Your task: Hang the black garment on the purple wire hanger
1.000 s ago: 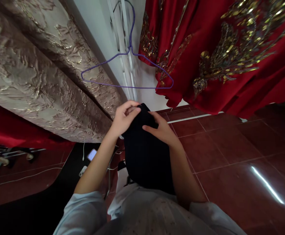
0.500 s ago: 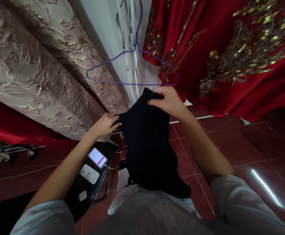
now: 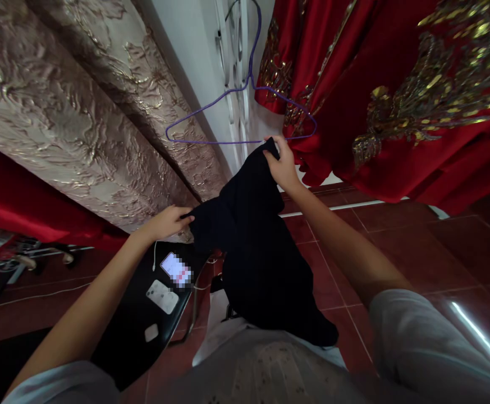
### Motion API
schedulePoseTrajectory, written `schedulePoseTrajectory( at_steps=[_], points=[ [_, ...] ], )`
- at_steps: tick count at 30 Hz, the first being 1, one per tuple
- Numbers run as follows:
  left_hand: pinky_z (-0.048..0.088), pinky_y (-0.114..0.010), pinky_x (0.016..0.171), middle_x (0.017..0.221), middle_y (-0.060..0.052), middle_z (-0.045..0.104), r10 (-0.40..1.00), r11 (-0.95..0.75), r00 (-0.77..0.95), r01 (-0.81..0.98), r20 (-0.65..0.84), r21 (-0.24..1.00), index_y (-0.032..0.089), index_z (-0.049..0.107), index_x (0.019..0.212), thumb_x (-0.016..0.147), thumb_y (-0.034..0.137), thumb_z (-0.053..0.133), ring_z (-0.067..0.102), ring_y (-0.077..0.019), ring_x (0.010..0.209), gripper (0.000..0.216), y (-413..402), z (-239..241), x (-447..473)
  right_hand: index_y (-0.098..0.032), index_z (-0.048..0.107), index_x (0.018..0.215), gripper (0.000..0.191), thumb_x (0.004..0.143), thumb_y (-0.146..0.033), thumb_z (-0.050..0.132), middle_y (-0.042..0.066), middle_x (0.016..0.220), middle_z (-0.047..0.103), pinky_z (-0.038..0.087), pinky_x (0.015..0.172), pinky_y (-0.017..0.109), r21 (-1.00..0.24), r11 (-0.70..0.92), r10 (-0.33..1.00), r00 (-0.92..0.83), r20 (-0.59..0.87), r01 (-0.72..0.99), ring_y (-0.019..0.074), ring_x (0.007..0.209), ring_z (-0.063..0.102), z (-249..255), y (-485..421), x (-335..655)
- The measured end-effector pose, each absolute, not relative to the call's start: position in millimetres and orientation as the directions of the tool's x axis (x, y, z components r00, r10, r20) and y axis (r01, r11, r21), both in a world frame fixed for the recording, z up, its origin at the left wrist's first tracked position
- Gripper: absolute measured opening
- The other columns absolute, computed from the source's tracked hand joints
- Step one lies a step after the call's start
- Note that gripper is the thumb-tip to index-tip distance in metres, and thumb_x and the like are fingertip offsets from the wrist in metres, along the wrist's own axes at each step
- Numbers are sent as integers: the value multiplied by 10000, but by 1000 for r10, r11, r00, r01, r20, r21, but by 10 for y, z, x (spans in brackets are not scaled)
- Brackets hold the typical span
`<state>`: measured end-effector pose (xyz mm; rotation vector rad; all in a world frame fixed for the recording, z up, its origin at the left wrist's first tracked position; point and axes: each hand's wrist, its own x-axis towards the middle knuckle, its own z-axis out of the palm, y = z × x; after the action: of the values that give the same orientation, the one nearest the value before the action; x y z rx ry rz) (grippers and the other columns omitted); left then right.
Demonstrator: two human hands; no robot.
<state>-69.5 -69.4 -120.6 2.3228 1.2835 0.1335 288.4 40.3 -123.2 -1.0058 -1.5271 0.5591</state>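
Black garment [image 3: 265, 247], long axis toward hanger [image 3: 250, 83]

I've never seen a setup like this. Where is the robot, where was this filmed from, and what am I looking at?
There is no robot here: these are a person's own two bare hands. Every picture comes from one camera worn on their head, looking forward and down. The left hand grips one edge of a dark cloth, and the right hand pinches an upper corner. Ahead is a bare purple hanger, with red garments to its right. On the black surface at lower left lie a lit phone, a pale phone and a small white object I can't identify.
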Motion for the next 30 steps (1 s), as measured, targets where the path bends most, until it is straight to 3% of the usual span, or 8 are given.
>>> schedulePoseTrajectory(
  at_steps=[3, 7, 9, 13, 18, 23, 27, 30],
  points=[
    [480, -452, 998, 897, -69, 735, 863, -464, 504, 820, -38, 335, 210, 676, 928, 991, 414, 400, 699, -267, 855, 349, -572, -1216, -733, -231, 604, 1357, 431, 941, -211, 496, 56, 1402, 622, 375, 1232, 416, -815, 496, 863, -67, 500, 299, 215, 1368, 539, -1129, 418, 2924],
    [384, -609, 1123, 917, -121, 752, 955, -292, 296, 950, -16, 114, 201, 648, 918, 913, 331, 423, 720, -352, 963, 260, -416, -1115, -739, -211, 704, 1066, 257, 951, -334, 509, 64, 1034, 709, 522, 1040, 415, -899, 361, 932, -115, 343, 248, 246, 1118, 644, -1125, 440, 2832],
    [417, -608, 1110, 994, -149, 754, 968, -252, 249, 961, 37, 113, 195, 628, 905, 892, 311, 438, 707, -374, 1051, 223, -361, -1021, -752, -210, 637, 809, 214, 918, -372, 547, 40, 800, 629, 550, 843, 366, -904, 347, 937, -51, 346, 249, 218, 867, 627, -1140, 385, 2863],
    [397, -550, 1192, 1459, -147, 586, 858, -450, 341, 860, 385, 240, 189, 576, 911, 932, 322, 468, 509, -349, 1405, 172, -321, -713, -666, -219, 380, 592, 364, 870, -343, 580, -8, 602, 382, 372, 584, 303, -866, 373, 905, 76, 419, 332, 129, 590, 396, -1068, 162, 3086],
    [358, -557, 1224, 1563, -65, 486, 651, -640, 356, 733, 671, 232, 204, 582, 971, 1020, 356, 537, 442, -301, 1451, 166, -245, -194, -147, -214, 375, 589, 368, 867, -336, 584, -11, 598, 363, 267, 536, 293, -860, 395, 900, 54, 434, 323, 112, 567, 362, -920, -94, 3162],
    [454, -505, 1092, 1195, -50, 663, 621, -716, 384, 632, 683, 296, 265, 585, 1151, 990, 424, 640, 592, -260, 1146, 233, 30, 36, 306, -204, 616, 771, 206, 904, -356, 582, 26, 780, 636, 485, 698, 312, -864, 451, 892, -84, 444, 225, 181, 764, 606, -878, -333, 3166],
    [416, -521, 1090, 1030, -42, 653, 700, -675, 381, 629, 604, 385, 267, 622, 1124, 975, 530, 627, 572, -263, 1040, 303, 219, 29, 291, -235, 669, 1146, 287, 877, -305, 598, 101, 1244, 666, 510, 967, 421, -782, 515, 737, 286, 613, 351, 265, 1189, 612, -749, -407, 3610],
    [317, -543, 1167, 1064, -36, 656, 742, -633, 315, 618, 592, 466, 278, 655, 1071, 952, 588, 633, 532, -287, 1164, 333, 274, 23, 180, -202, 721, 995, 229, 788, -296, 697, 156, 1141, 712, 539, 813, 407, -823, 453, 750, 352, 560, 343, 259, 1004, 681, -595, -402, 4062]
  ],
)
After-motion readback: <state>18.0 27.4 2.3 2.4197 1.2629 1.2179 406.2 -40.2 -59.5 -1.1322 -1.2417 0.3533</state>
